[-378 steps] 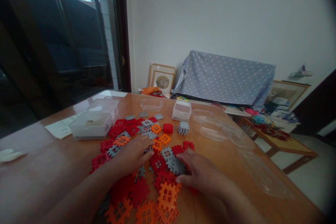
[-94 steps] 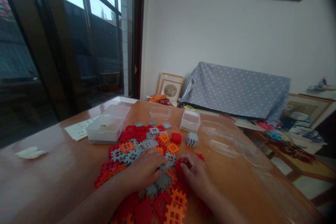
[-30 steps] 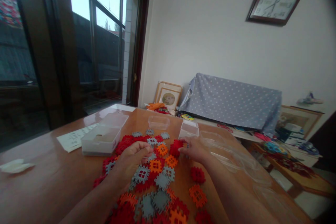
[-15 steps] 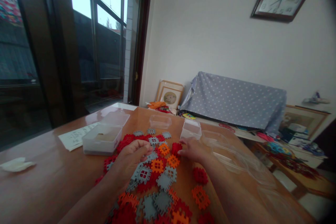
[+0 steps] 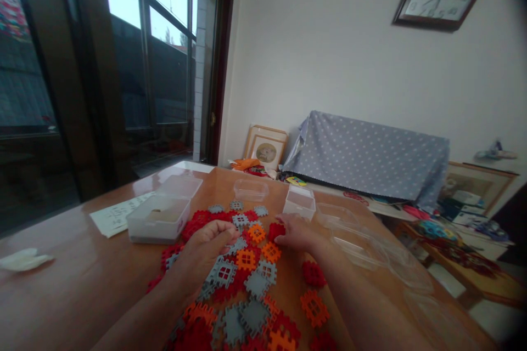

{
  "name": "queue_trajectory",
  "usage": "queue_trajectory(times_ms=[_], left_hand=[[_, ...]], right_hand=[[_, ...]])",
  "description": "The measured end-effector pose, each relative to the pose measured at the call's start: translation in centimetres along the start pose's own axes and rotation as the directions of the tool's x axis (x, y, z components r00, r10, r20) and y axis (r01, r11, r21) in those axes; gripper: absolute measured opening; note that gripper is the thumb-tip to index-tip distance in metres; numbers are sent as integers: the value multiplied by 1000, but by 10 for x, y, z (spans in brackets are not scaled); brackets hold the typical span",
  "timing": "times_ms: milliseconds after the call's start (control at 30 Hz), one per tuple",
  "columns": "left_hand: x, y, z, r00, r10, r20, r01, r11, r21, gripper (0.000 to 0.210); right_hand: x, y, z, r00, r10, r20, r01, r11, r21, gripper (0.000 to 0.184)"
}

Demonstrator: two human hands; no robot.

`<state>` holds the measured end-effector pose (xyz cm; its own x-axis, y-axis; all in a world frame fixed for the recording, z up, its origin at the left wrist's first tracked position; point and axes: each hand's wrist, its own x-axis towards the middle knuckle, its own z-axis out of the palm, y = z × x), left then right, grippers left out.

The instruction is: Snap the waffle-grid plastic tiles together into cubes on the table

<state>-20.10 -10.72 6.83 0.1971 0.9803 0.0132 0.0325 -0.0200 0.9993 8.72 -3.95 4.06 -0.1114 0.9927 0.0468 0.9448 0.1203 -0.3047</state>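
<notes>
right hand (image 5: 297, 232) is working low over the surface (image 5: 82, 285), half closed, its thumb and fingers bracketing the right side of a red block (image 5: 276, 231); cannot tell whether it is squeezing or only touching. the block is sitting just right of an orange tile (image 5: 256, 233), apparently resting on the surface, though its underside is not showing clearly. left hand (image 5: 208, 242) is hanging over the left part of the loose tiles (image 5: 246, 260), curling mostly closed, fingertips meeting; cannot tell whether they are pinching anything. on technique, by judgement: the block is probably wanting a light, even squeeze on opposite faces, since pressing one corner is likely risking a twist. a second orange tile (image 5: 271, 253) is lying just on the near side of the block, so a straight lift is looking safer than a drag, which is risking snagged teeth. a clear box (image 5: 299, 203) is standing just beyond the right hand; the knuckles are needing care there. the right forearm is passing close beside a red tile (image 5: 313, 274), so a high elbow is seeming wise.
</notes>
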Motion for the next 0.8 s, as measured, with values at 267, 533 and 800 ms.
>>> queue_trajectory(times_ms=[267,533,800], left_hand=[[2,-3,-1,1000,-10,-6,10,1000,2,35],[3,-4,0,1000,5,0,-5,999,39,33],[2,-7,0,999,22,29,-23,998,62,34]], right_hand=[[0,3,5,1000,9,-14,-9,1000,6,63],[-4,2,2,998,-17,-54,18,999,31,69],[-46,-7,-33,978,-42,-205,58,996,72,55]])
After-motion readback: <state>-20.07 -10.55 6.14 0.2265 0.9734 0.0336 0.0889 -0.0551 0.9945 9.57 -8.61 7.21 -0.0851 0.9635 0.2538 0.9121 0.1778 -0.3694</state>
